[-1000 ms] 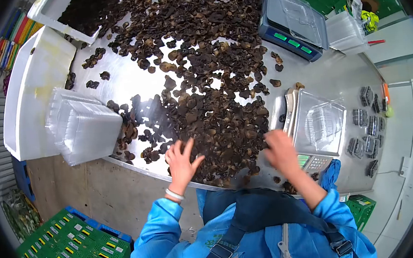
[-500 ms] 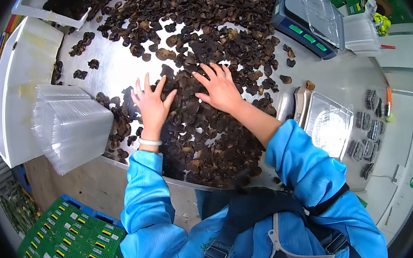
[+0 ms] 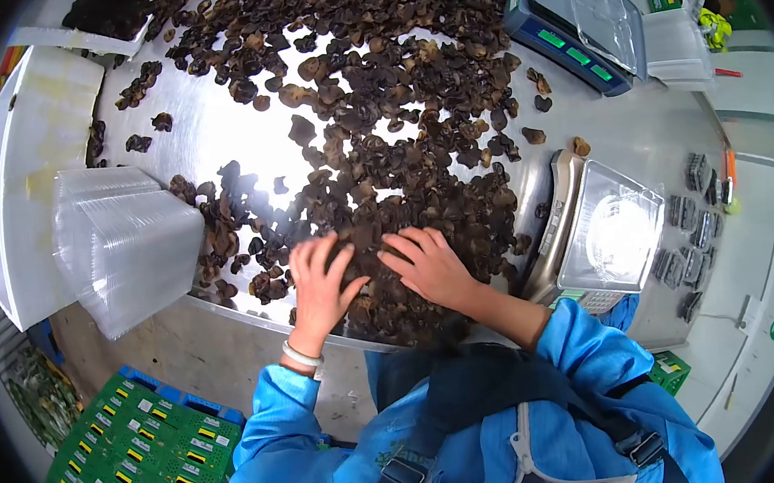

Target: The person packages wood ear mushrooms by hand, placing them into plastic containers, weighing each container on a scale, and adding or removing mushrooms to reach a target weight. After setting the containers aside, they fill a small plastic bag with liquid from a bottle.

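Observation:
Dark brown wood ear mushrooms (image 3: 381,178) lie spread over the metal table (image 3: 230,126), thickest at the back and in front of my body. My left hand (image 3: 319,282) rests on the near part of the pile, fingers apart and bent a little, a pale band on its wrist. Beside it, my right hand (image 3: 431,267) touches the same pile, palm down with its fingers spread. Neither hand grips anything that I can see. Some mushrooms under the palms are hidden.
Stacked clear plastic trays (image 3: 130,250) stand at the left edge by a white foam box (image 3: 45,170). A blue-grey scale (image 3: 575,27) is at the back right. Nearer is another scale with a clear tray (image 3: 611,226). Green crates (image 3: 147,446) sit at lower left.
Both hands have come back toward my body from the middle of the table. Mushrooms have been drawn nearer with them, and more bare metal shows at the left middle.

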A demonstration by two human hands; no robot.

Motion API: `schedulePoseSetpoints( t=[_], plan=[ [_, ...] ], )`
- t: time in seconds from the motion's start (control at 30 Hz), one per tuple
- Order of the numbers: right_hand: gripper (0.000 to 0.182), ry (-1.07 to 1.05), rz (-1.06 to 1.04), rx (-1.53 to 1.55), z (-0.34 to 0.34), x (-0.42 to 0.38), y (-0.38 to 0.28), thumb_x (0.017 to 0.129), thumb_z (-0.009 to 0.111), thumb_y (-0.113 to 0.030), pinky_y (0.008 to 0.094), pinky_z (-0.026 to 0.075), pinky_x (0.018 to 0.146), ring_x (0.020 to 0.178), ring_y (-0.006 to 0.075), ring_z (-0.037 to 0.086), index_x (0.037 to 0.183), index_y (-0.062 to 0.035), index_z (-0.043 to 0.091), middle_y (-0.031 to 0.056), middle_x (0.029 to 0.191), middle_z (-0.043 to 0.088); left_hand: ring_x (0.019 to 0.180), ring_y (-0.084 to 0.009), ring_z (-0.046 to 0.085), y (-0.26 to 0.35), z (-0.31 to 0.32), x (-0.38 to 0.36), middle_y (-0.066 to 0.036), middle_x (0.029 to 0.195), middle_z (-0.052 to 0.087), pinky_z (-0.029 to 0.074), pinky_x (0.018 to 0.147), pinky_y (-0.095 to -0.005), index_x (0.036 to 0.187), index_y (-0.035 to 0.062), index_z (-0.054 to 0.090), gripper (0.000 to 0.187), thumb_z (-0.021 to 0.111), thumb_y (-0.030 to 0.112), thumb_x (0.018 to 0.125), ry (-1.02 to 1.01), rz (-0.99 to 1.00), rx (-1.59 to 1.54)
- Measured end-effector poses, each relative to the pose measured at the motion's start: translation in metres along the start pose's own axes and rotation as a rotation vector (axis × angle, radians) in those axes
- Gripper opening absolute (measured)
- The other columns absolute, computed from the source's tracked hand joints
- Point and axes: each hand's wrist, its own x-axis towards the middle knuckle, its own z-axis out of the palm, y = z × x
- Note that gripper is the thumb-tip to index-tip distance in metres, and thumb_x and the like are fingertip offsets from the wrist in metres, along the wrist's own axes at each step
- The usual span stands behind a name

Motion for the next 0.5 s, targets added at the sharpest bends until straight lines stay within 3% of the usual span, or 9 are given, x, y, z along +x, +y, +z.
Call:
schedulePoseSetpoints(
  t=[0.1,0.17,0.2,0.23,0.3,0.37,0.4,0.47,0.5],
  plan=[
    [0.082,-0.062,0.136,-0.055,-0.020,0.019,-0.002,0.066,0.087,-0.032,0.0534,0.034,0.108,0.131,0.0320,0.041,0.139,-0.0166,0.052,0.0094,0.146,0.045,0.137,-0.0441,0.034,0.004,-0.025,0.025,-0.017,0.155,0.033,0.029,0.112,-0.0591,0.147,0.0223,0.048,0.111,0.095,0.037,0.048,-0.036,-0.168,0.137],
    [0.084,-0.028,0.237,-0.011,-0.013,0.031,0.001,0.067,0.087,-0.030,0.0495,0.040,0.104,0.132,0.0345,0.041,0.141,-0.0159,0.050,0.0107,0.147,0.043,0.135,-0.0448,0.038,-0.003,-0.027,0.034,-0.020,0.155,0.033,0.034,0.108,-0.0580,0.151,0.0240,0.041,0.120,0.097,0.036,0.046,-0.163,-0.223,0.122],
    [0.081,-0.018,0.240,0.073,-0.006,0.037,0.002,0.067,0.086,-0.027,0.0476,0.043,0.102,0.130,0.0348,0.043,0.139,-0.0145,0.050,0.0119,0.146,0.044,0.132,-0.0450,0.042,-0.004,-0.024,0.039,-0.020,0.155,0.034,0.036,0.106,-0.0606,0.154,0.0201,0.036,0.128,0.097,0.034,0.042,-0.264,-0.222,0.122],
    [0.078,-0.006,0.244,0.157,0.002,0.043,0.003,0.068,0.085,-0.025,0.0456,0.045,0.099,0.129,0.0351,0.046,0.138,-0.0130,0.051,0.0132,0.144,0.046,0.127,-0.0437,0.047,0.002,-0.023,0.047,-0.020,0.149,0.040,0.040,0.104,-0.0564,0.153,0.0180,0.038,0.122,0.097,0.026,0.046,-0.289,-0.186,0.124],
    [0.071,0.042,0.302,0.382,0.015,0.055,0.007,0.070,0.082,-0.019,0.0424,0.049,0.095,0.123,0.0357,0.052,0.134,-0.0099,0.051,0.0159,0.138,0.051,0.124,-0.0406,0.051,-0.002,-0.010,0.055,-0.019,0.140,0.048,0.045,0.103,-0.0481,0.150,0.0152,0.040,0.107,0.090,0.013,0.056,-0.246,-0.142,-0.159],
    [0.063,0.111,0.408,0.665,0.019,0.063,0.012,0.073,0.077,-0.014,0.0401,0.051,0.090,0.115,0.0363,0.059,0.129,-0.0065,0.052,0.0190,0.128,0.058,0.122,-0.0320,0.057,-0.004,-0.006,0.065,-0.015,0.129,0.056,0.046,0.105,-0.0381,0.141,0.0079,0.048,0.080,0.075,0.002,0.066,-0.183,-0.184,-0.458],
    [0.052,0.131,0.496,0.889,0.005,0.065,0.010,0.076,0.071,-0.010,0.0407,0.050,0.090,0.105,0.0375,0.065,0.123,-0.0028,0.051,0.0207,0.114,0.064,0.122,-0.0272,0.057,-0.002,-0.007,0.068,-0.012,0.130,0.057,0.045,0.105,-0.0358,0.139,0.0069,0.049,0.078,0.073,0.000,0.066,-0.182,-0.209,-0.559],
    [0.046,0.128,0.566,1.086,-0.015,0.061,0.012,0.077,0.069,-0.010,0.0406,0.050,0.088,0.103,0.0374,0.064,0.119,-0.0020,0.052,0.0189,0.109,0.065,0.120,-0.0147,0.054,0.013,-0.017,0.078,-0.004,0.129,0.057,0.042,0.106,-0.0300,0.137,0.0061,0.051,0.073,0.067,-0.004,0.067,-0.226,-0.333,-0.868],
    [0.044,0.142,0.572,1.135,-0.022,0.056,0.013,0.076,0.069,-0.010,0.0406,0.050,0.088,0.102,0.0367,0.064,0.117,-0.0017,0.052,0.0183,0.109,0.064,0.118,-0.0132,0.053,0.029,-0.026,0.084,-0.003,0.126,0.057,0.041,0.105,-0.0286,0.135,0.0069,0.052,0.072,0.067,-0.006,0.066,-0.230,-0.346,-0.949]
  ],
)
